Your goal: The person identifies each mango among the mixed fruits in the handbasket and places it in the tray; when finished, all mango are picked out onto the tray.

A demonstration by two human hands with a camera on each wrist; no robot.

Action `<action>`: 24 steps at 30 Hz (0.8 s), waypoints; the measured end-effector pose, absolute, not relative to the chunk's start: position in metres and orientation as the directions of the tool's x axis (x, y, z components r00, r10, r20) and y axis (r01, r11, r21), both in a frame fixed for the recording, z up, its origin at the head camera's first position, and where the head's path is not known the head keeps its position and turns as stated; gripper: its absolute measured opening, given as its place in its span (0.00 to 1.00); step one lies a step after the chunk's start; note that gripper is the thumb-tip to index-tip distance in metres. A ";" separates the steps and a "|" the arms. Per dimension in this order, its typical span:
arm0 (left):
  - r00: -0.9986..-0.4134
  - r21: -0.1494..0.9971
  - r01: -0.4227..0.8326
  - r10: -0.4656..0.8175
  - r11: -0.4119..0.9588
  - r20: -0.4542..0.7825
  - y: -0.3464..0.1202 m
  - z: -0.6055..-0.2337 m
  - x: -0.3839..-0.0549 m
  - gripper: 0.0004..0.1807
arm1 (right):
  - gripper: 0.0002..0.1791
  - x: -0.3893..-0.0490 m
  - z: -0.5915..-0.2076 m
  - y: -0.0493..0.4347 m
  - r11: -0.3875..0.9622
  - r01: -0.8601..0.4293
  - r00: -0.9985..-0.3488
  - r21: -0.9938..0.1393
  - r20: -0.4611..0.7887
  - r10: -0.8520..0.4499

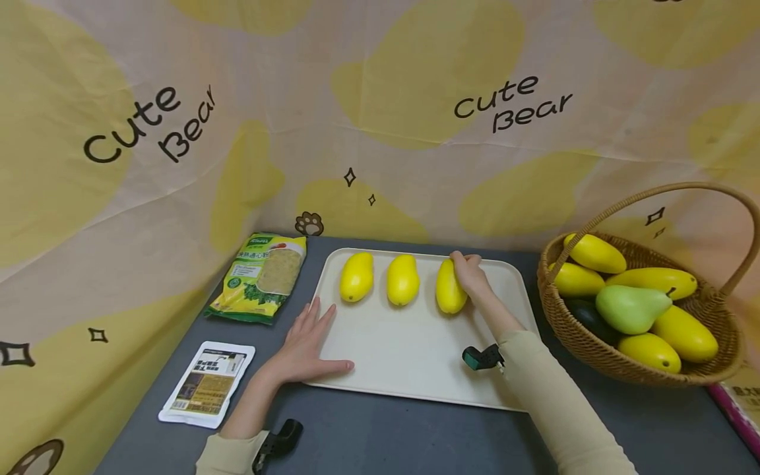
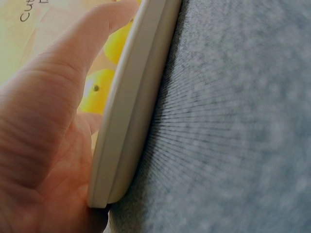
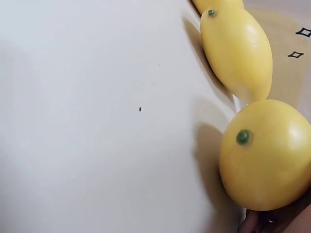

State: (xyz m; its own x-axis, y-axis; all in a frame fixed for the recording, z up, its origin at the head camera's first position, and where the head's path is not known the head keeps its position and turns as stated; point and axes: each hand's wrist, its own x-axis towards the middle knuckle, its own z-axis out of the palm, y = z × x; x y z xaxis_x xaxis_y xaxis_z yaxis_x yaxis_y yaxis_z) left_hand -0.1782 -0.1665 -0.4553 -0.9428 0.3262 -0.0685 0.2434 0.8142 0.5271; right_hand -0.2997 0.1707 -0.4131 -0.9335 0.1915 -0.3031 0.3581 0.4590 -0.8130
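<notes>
Three yellow mangoes lie in a row on a cream tray: a left one, a middle one and a right one. My right hand holds the right mango from its far right side. In the right wrist view that mango is large, its green stem end facing the camera, with only a bit of finger showing beneath it. My left hand rests on the tray's left near corner, fingers spread and thumb straight. The left wrist view shows the thumb over the tray rim.
A wicker basket at the right holds several yellow mangoes, a green pear and a dark green fruit. Left of the tray lie a green and yellow food bag and a white pouch. A patterned cloth hangs behind.
</notes>
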 end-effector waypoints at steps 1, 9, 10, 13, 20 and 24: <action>-0.943 0.527 0.242 0.326 0.815 -0.070 -0.166 -0.455 -0.178 0.65 | 0.36 -0.301 -0.413 0.171 0.447 0.369 -0.929 -0.815 -0.312 0.199; -0.945 0.530 0.231 0.318 0.816 -0.077 -0.166 -0.456 -0.179 0.64 | 0.43 -0.299 -0.419 0.174 0.513 0.331 -0.943 -0.792 -0.291 0.160; -0.945 0.529 0.231 0.317 0.817 -0.077 -0.166 -0.456 -0.178 0.64 | 0.45 -0.298 -0.420 0.174 0.533 0.314 -0.949 -0.786 -0.276 0.152; -0.945 0.529 0.230 0.317 0.817 -0.079 -0.166 -0.454 -0.178 0.64 | 0.50 -0.297 -0.422 0.174 0.571 0.296 -0.954 -0.766 -0.261 0.144; -0.946 0.533 0.224 0.313 0.816 -0.080 -0.166 -0.454 -0.178 0.64 | 0.49 -0.296 -0.425 0.173 0.597 0.258 -0.966 -0.760 -0.214 0.144; -0.947 0.531 0.228 0.313 0.816 -0.075 -0.167 -0.456 -0.178 0.64 | 0.45 -0.294 -0.426 0.172 0.594 0.231 -0.973 -0.771 -0.183 0.142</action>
